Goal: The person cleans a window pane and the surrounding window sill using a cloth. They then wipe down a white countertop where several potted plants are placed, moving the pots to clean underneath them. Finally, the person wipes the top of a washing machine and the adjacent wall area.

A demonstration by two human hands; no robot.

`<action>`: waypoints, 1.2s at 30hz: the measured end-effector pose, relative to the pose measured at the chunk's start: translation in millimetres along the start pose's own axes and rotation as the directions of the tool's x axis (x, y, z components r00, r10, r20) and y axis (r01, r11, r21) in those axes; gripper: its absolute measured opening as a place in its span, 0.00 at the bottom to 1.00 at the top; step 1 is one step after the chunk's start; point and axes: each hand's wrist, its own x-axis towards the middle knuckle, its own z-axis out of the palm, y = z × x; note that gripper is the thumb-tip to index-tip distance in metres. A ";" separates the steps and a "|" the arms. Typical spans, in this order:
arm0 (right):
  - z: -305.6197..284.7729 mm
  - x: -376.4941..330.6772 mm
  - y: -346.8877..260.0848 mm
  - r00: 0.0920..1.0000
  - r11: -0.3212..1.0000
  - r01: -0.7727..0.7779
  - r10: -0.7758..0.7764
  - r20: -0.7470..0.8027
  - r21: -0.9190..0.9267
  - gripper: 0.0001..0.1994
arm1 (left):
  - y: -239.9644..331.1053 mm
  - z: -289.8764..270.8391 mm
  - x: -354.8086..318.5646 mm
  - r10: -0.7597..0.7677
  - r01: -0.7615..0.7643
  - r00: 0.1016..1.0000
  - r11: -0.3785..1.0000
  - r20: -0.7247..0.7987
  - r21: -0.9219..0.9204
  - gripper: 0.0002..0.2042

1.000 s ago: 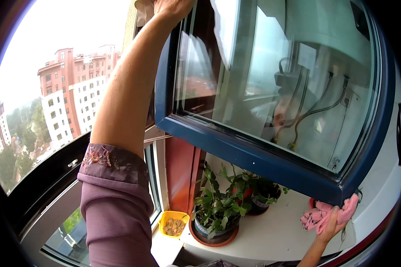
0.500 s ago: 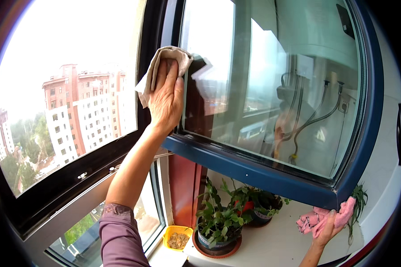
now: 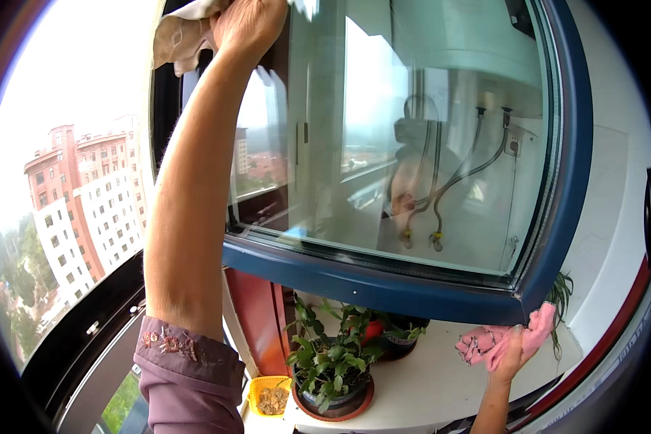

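Observation:
High at the upper edge, my left hand (image 3: 250,25) presses a beige cloth (image 3: 184,36) against the hinge side of an open window sash (image 3: 383,286) with a blue frame. Part of that hand and cloth is cut off by the picture's top. My right hand (image 3: 512,354) grips a pink cloth (image 3: 495,340) at the sash's lower right corner. The cloth touches the blue frame there. Through the sash's glass (image 3: 325,181), hoses and a white appliance show, mixed with reflections.
Below the sash, a potted plant (image 3: 333,369) stands on a white ledge (image 3: 419,394), with another pot (image 3: 398,340) behind it. A yellow basket (image 3: 269,398) with dry brown bits sits to their left. Trailing leaves (image 3: 559,296) hang at the right. Tall buildings (image 3: 87,195) stand outside.
My left hand has moved up along the frame with the beige cloth. The view has shifted, so the sash appears further left. The right hand still holds the pink cloth at the corner.

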 end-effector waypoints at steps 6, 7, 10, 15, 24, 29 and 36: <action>7.5 5.4 -18.1 0.999 0.999 -0.034 0.034 -0.001 0.003 0.29 | 149.9 57.0 -58.7 0.491 -0.536 0.799 0.843 -0.348 -0.039 0.22; 8.3 5.4 -18.3 0.999 0.999 -0.050 0.050 0.002 0.011 0.28 | 177.3 37.1 -83.5 0.546 -0.551 0.830 0.834 -0.117 -0.018 0.23; 4.2 9.0 -13.3 1.000 0.997 -0.028 0.029 -0.010 0.073 0.29 | 182.0 32.1 -111.6 0.739 -0.746 0.663 0.642 -0.116 -0.174 0.19; -5.8 15.1 0.1 0.997 0.983 -0.052 0.040 0.070 0.173 0.29 | 116.3 6.6 -69.1 0.498 -0.489 0.851 0.867 0.168 -0.092 0.21; 7.1 18.9 -6.2 0.982 0.959 -0.160 0.132 0.133 0.232 0.27 | -17.0 -4.2 -97.2 0.124 -0.104 0.968 0.990 -0.219 0.097 0.29; 12.1 13.9 7.4 0.982 0.961 -0.180 0.162 0.098 0.210 0.22 | 104.7 24.0 -149.6 0.196 -0.200 0.979 0.975 -0.048 -0.095 0.27; 18.1 15.6 28.2 0.991 0.964 -0.128 0.117 0.060 0.235 0.21 | 206.0 54.5 -103.7 0.591 -0.596 0.801 0.801 -0.095 -0.050 0.20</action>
